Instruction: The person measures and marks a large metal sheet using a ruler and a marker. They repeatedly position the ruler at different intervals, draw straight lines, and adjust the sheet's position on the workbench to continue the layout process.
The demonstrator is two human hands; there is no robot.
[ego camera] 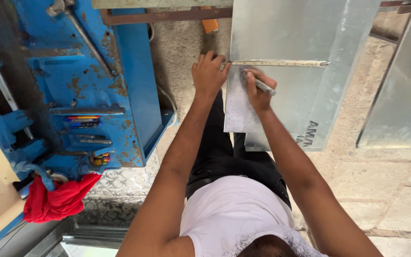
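A: Where's the ruler [279, 63]?
B: One, lying flat across the metal sheet [305, 33], reaching from its left edge to about the middle. The left hand [209, 74] presses that end, fingers together on it. The right hand [258, 88] has its fingers clamped on one marker [264, 86] just below.
A: How many sheets?
B: Two stacked under the hands, a third well apart at right [400, 90].
A: Room to move?
B: Stone floor [396, 190] lies bare to the right; a blue machine [96, 85] with one red cloth [55, 200] crowds the left
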